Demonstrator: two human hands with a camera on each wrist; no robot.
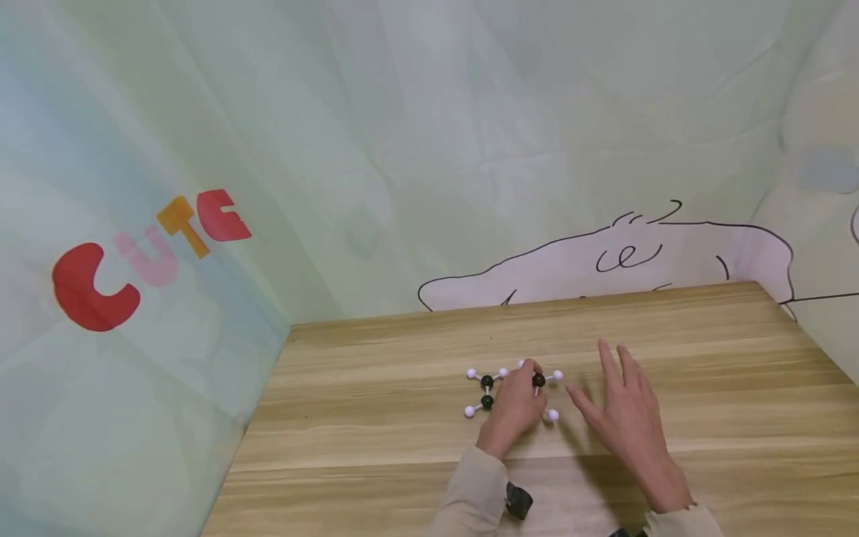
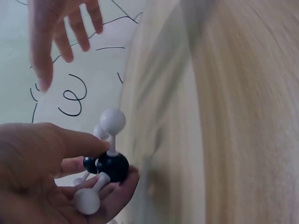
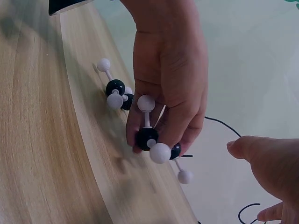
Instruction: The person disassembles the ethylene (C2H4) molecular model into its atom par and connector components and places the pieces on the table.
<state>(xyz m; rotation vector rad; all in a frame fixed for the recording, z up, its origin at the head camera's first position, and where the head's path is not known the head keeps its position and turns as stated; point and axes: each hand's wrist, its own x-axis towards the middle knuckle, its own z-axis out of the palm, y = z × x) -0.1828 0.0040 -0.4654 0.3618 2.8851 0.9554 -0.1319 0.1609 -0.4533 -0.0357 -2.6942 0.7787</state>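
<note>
My left hand (image 1: 515,406) pinches a molecular model (image 2: 112,167) of black and white balls joined by short white sticks. Thumb and fingers close round its black balls, hiding part of it, while several white balls stick out. A second, similar molecular model (image 1: 487,382) rests on the table just left of that hand; the hand covers part of it in the head view. To the right, my right hand (image 1: 629,418) hovers with fingers spread and nothing in them, its thumb pointing toward the held model.
The wood-grain table (image 1: 349,418) runs back to a pale printed cloth backdrop (image 1: 403,149), with a cartoon outline behind the far edge and coloured letters at the left. A black band (image 1: 519,500) sits at my left wrist.
</note>
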